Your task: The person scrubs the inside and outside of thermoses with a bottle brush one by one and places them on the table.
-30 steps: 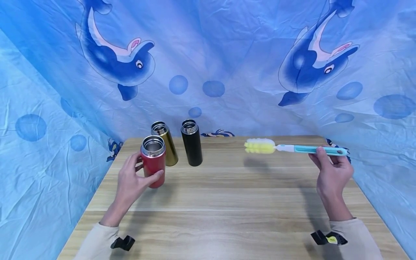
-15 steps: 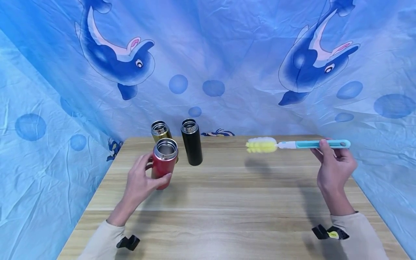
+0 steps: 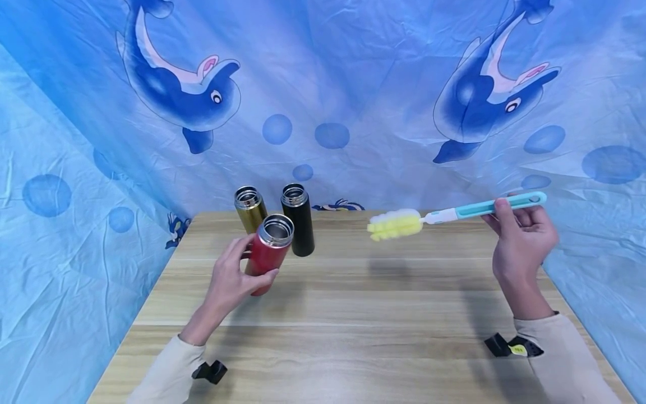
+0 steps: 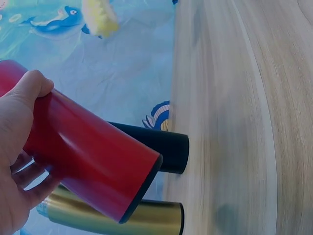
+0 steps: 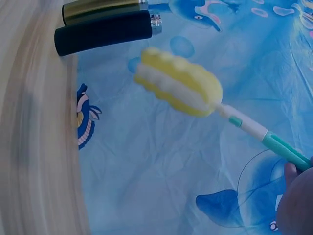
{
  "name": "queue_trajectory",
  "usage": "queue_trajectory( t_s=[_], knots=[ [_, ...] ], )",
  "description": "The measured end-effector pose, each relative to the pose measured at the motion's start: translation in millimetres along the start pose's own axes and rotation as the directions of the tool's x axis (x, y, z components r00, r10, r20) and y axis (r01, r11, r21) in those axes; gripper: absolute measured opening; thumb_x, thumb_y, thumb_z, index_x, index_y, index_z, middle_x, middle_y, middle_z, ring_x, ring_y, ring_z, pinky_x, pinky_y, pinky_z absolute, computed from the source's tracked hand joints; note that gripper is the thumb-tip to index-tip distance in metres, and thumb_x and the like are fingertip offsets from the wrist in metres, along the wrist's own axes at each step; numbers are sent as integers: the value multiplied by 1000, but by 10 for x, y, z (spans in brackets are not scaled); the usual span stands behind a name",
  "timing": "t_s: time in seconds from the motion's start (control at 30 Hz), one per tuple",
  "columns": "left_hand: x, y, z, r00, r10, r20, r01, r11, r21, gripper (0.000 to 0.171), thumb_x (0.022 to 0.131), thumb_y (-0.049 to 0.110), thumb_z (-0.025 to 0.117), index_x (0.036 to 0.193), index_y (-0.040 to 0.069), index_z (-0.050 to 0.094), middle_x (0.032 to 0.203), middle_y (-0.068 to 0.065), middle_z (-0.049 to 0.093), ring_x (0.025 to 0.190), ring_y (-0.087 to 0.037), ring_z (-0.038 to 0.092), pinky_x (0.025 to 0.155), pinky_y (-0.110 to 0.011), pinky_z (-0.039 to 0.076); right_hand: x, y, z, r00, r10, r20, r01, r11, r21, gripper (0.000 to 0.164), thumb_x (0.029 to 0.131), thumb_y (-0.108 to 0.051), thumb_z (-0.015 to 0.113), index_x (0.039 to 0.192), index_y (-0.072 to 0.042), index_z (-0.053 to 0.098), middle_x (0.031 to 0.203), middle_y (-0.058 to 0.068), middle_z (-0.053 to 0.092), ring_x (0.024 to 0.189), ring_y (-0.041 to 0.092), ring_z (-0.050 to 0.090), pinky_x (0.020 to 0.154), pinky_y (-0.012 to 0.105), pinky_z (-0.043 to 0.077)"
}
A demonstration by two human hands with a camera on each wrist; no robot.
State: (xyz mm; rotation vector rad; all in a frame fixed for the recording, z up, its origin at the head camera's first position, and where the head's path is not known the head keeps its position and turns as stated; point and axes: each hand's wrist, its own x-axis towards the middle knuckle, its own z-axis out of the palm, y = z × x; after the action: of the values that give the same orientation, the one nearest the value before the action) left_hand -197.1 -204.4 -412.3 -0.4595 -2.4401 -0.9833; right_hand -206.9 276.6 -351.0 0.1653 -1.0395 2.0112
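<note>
My left hand (image 3: 234, 275) grips a red thermos flask (image 3: 270, 252), lidless with a steel mouth, tilted so the mouth leans right. In the left wrist view the flask's dark base (image 4: 142, 188) hangs clear of the wood. My right hand (image 3: 525, 247) pinches the teal handle of a bottle brush (image 3: 474, 210) up in the air. Its yellow-and-white sponge head (image 5: 178, 83) points left and slightly down, toward the flask but well apart from it. Behind the red flask stand a gold flask (image 3: 250, 210) and a black flask (image 3: 299, 224), both upright and lidless.
A wood-grain table (image 3: 343, 336) lies under both hands. Blue cloth (image 3: 378, 101) printed with dolphins hangs behind it and along the sides. The gold and black flasks stand near the table's back left edge.
The red flask has moved right with my left hand and tipped its mouth rightward. My right hand has raised the brush handle, so the sponge head slants lower and slightly left.
</note>
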Motion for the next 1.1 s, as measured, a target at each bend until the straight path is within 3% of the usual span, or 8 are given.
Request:
queue_trajectory(
  t_s=[0.33,0.7,0.97,1.1],
  knots=[
    [26,46,137,999,37,34,-36,999,-16,80,69,19,97,138,10,57,127,-12,66,106,-30,67,83,-54,60,57,-62,214,1000,-20,11,20,1000,-7,32,82,6,81,105,19,62,79,21,70,70,24,73,65,31,62],
    [68,89,272,993,113,33,-113,994,-11,78,68,22,97,135,8,60,121,-11,67,107,-28,65,84,-51,60,85,-109,451,995,-66,81,66,998,2,21,87,7,75,101,18,64,82,23,71,72,26,75,68,34,62],
    [87,130,326,993,110,41,-108,994,-29,79,67,21,97,136,9,61,122,-10,67,108,-27,64,84,-51,60,66,-150,617,991,-75,112,68,996,60,22,86,10,74,101,21,62,83,25,71,71,28,74,65,33,62],
    [79,142,359,994,96,60,-93,995,-43,78,68,21,97,136,9,62,122,-10,67,108,-27,64,83,-51,61,37,-172,709,989,-81,123,77,996,39,21,86,9,74,100,20,63,81,23,71,71,27,74,64,33,62]
  ],
)
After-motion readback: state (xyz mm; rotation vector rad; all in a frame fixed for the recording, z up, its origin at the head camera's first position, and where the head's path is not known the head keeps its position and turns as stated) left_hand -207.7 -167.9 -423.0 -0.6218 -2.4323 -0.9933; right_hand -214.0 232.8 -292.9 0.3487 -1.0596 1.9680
